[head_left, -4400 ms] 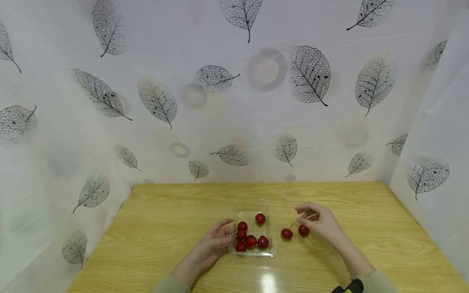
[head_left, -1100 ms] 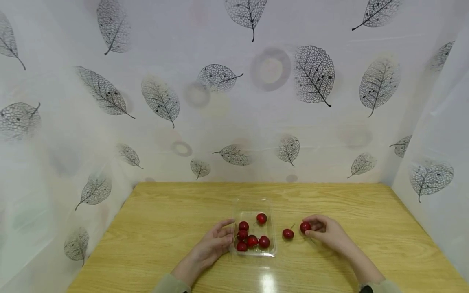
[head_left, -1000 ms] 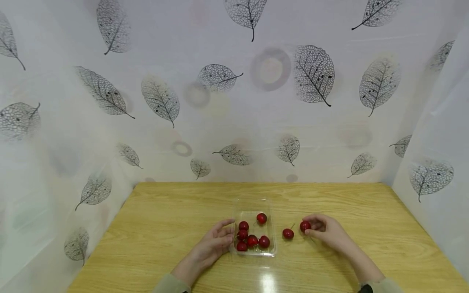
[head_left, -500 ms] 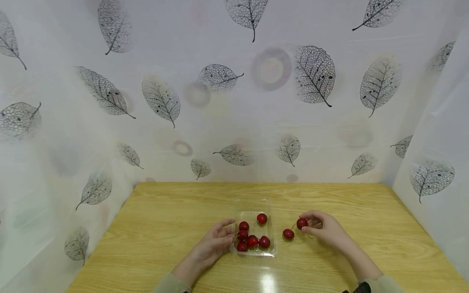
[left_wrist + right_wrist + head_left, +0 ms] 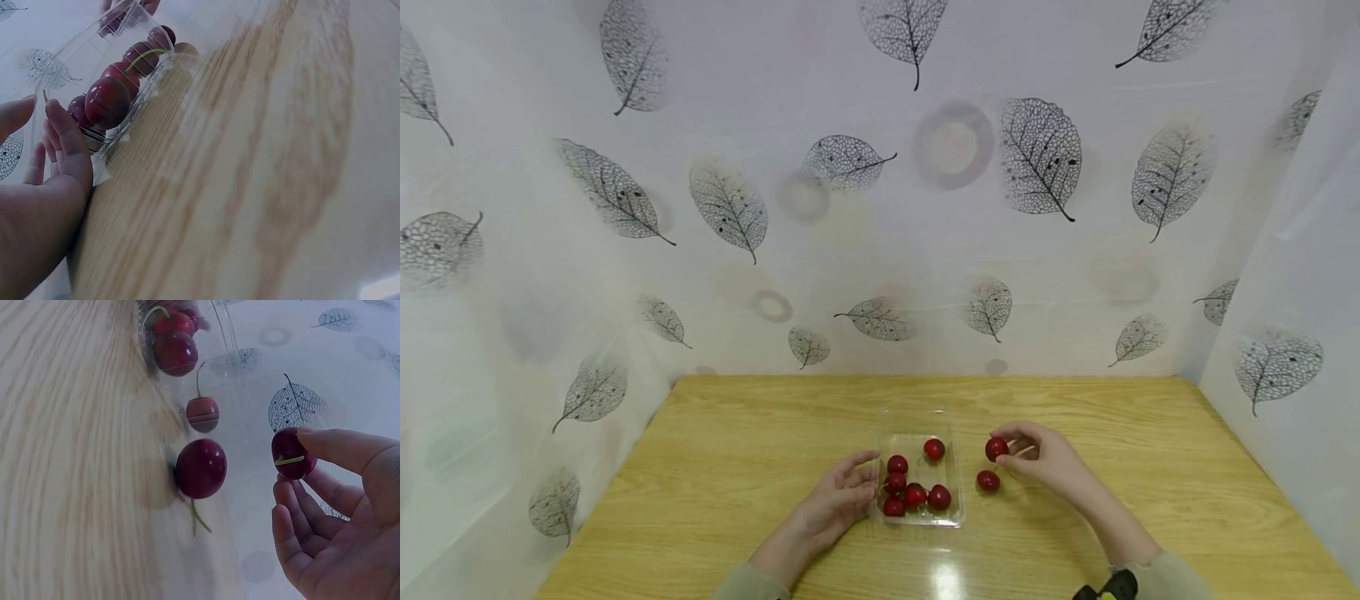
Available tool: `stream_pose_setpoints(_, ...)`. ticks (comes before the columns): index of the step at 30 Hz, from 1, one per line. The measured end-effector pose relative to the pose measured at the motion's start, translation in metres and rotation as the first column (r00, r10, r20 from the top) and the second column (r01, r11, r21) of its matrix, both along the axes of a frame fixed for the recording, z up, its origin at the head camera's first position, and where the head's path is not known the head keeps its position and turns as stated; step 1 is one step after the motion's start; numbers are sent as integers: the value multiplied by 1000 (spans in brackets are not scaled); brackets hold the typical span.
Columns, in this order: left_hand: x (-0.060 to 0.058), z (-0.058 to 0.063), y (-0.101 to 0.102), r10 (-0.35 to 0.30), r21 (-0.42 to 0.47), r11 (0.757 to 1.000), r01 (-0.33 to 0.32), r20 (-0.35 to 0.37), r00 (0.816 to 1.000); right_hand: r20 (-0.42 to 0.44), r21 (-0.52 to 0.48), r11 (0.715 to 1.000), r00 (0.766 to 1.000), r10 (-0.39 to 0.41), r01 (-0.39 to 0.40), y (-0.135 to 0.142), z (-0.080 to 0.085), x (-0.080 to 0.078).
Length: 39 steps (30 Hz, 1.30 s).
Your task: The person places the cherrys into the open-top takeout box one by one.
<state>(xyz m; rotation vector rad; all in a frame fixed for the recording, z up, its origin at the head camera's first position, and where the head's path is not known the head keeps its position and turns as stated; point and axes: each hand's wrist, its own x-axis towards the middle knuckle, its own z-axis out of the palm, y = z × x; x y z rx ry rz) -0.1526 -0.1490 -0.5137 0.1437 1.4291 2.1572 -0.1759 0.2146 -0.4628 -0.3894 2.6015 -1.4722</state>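
Observation:
A cherry (image 5: 996, 449) is pinched between the thumb and fingers of my right hand (image 5: 1048, 460), held above the table just right of a clear plastic box (image 5: 910, 443). In the right wrist view, this dark red cherry (image 5: 286, 445) shows a short green stem across it. Below it one loose cherry (image 5: 988, 481) lies on the wood, its stem visible in the right wrist view. Several cherries sit inside the box, mostly along its near side. My left hand (image 5: 829, 506) rests at the box's left wall with relaxed fingers; the left wrist view shows its fingertips (image 5: 59, 115) against the plastic.
The wooden table (image 5: 760, 433) runs back to a pale sheet (image 5: 880, 250) printed with leaf skeletons, which also closes off both sides. The box's raised transparent rear part (image 5: 916, 419) is hard to see. A light reflection lies near the front edge.
Earlier my right hand hovered over a cherry on the table, then gripped it. It has since lifted that cherry and carried it left toward the box. My left hand has stayed put.

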Motion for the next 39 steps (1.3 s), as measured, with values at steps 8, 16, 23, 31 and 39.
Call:
stream_pose_setpoints(8,0,-2,0,4,-5,1000,-4,2,1000,-46,-11,999,998,50,-50,-20,8,-5)
stream_pose_setpoints(16,0,-1,0,6,-1,1000,-6,6,1000,-74,-34,993,991,108,-111,-36,12,-7)
stream_pose_setpoints(23,0,0,1,7,4,1000,-7,6,1000,-86,-43,987,985,150,-155,-49,10,-7)
stream_pose_setpoints(31,1,-1,0,7,2,1000,-8,10,1000,-89,-49,981,980,180,-185,-62,5,-7)
stream_pose_setpoints(39,1,1,0,-5,-10,1000,5,-9,1000,-103,-59,976,974,201,-207,-74,4,-5)
